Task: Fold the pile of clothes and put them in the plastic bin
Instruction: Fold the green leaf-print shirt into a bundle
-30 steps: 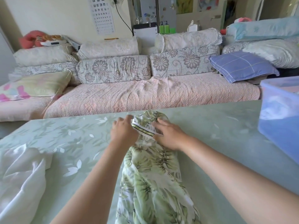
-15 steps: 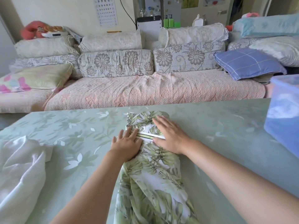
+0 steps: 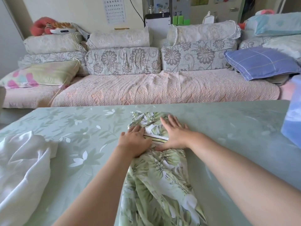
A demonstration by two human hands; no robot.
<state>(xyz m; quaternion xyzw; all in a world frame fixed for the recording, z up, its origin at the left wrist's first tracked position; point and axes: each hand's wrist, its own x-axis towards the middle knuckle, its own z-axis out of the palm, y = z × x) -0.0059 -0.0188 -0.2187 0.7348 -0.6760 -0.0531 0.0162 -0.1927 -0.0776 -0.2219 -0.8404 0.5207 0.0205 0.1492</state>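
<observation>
Leaf-print garment point(image 3: 156, 180): lies as a long narrow strip on the desk point(image 3: 81, 128), running from the 6 o'clock edge of the view up to the middle; its far end is folded over, and a dark-striped band point(image 3: 156, 139) crosses it between the two hands
Left hand point(image 3: 133, 141): palm down on the garment's 9 o'clock edge, touching the striped band; fingers point(image 3: 136, 130) straight and held close together, pointing toward 1 o'clock
Right hand point(image 3: 175, 136): palm down on the folded far end, at 3 o'clock of the left hand; fingers point(image 3: 169, 122) straight and slightly spread, pointing toward 11 o'clock, thumb lying along the near side of the band
Plastic bin point(image 3: 291, 124): blue and translucent, on the desk at the 3 o'clock edge, cut off by the frame, well apart from the garment
White cloth point(image 3: 21, 168): crumpled heap on the desk at 8 o'clock, apart from the garment
Sofa point(image 3: 162, 90): beyond the desk at 12 o'clock, pink quilted cover, flowered cushions along its back
Blue pillow point(image 3: 260, 62): checked, on the sofa at 2 o'clock
</observation>
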